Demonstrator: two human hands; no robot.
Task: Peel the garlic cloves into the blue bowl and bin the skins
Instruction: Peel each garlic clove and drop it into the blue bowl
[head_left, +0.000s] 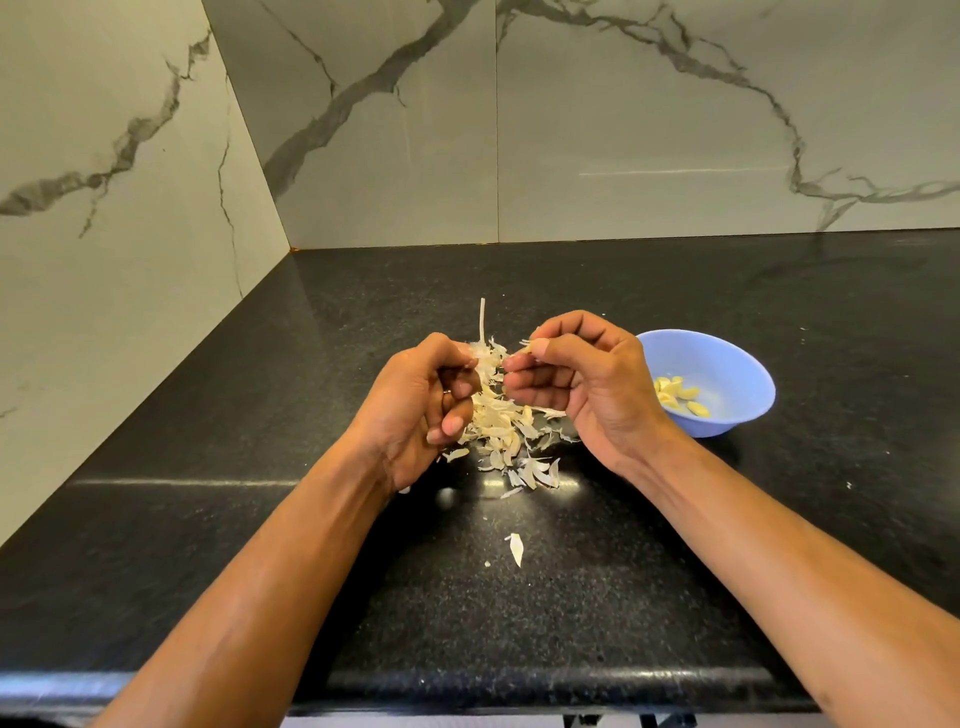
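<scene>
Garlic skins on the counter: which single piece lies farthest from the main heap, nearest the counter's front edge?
The lone skin flake, lying by itself on the black counter, well in front of the skin pile.

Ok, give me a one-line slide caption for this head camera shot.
Both hands, left hand and right hand, pick at garlic skin above a pile of skins, peeled cloves in the blue bowl.

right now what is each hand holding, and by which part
The right hand pinches a garlic clove by its end, between thumb and fingers, papery skin still on it. The left hand is curled near the stem; what it grips cannot be told.
</scene>
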